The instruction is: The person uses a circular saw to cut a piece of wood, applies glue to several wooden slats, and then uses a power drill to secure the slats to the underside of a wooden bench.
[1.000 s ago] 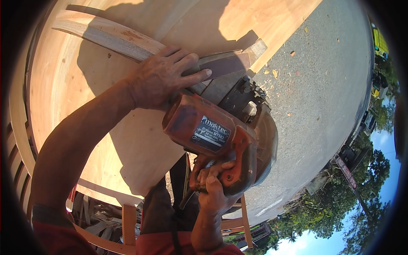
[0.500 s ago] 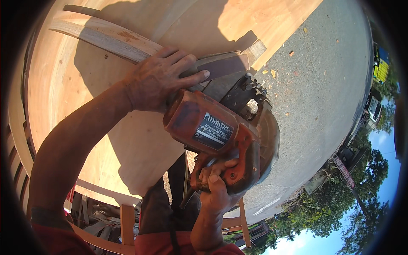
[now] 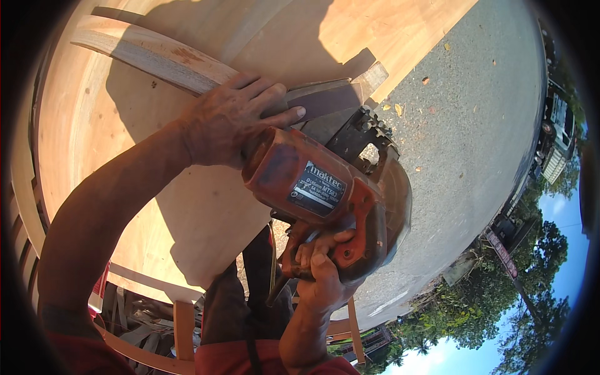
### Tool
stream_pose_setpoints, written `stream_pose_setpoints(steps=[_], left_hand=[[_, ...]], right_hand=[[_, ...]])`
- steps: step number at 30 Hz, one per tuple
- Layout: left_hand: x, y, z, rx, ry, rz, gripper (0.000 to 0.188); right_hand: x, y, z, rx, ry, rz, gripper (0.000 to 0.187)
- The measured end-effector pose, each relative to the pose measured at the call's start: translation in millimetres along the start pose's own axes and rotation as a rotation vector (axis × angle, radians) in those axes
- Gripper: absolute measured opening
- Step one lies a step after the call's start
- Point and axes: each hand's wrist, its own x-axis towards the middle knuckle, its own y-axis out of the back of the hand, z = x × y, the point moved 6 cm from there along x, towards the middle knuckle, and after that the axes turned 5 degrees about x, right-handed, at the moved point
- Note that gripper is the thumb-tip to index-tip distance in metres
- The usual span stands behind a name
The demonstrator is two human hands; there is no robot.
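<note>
**Red saw over the worktop's right edge, wood strip beside it**

The saw (image 3: 332, 206) is a worn, dusty red circular type with a dark, silver-marked label on its motor housing. It sits across the right edge of the worktop (image 3: 144, 219), its rounded guard reaching past that edge and its handle toward the near side. The blade is hidden.

The strip (image 3: 156, 56) is long, narrow, pale wood with a reddish-brown stain on top. It lies flat, running from near the worktop's left edge toward the right one.

A flat, purplish-brown dark piece (image 3: 328, 100) lies between saw and right edge, beside a pale wood end (image 3: 374, 78); whether that belongs to the strip is unclear.
</note>
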Motion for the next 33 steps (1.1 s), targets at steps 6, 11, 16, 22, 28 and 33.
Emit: stream_pose_setpoints(steps=[6,11,16,22,28,33], left_hand=[[-2.2,-0.1,-0.9,0.007,-0.005,-0.035,0.104],[1.6,-2.7,-0.6,0.061,0.017,-0.124,0.106],[5.1,3.1,3.3,0.165,-0.03,-0.174,0.108],[3.7,3.7,4.8,0.134,0.081,-0.262,0.118],[2.8,1.6,6.0,0.099,0.063,-0.209,0.123],[8.5,8.1,7.3,0.155,0.102,-0.237,0.125]], right_hand=[[4.2,-1.7,-1.8,-0.079,0.008,-0.016,0.044],[14.5,-5.4,-6.1,-0.075,0.055,0.009,0.047],[40.3,-9.5,-16.6,-0.002,0.095,0.015,0.05],[51.0,2.8,-41.3,-0.106,0.184,0.088,0.032],[38.8,105.1,-62.6,-0.029,0.179,0.142,0.026],[75.0,213.7,-38.9,0.285,-0.099,-0.143,0.052]])
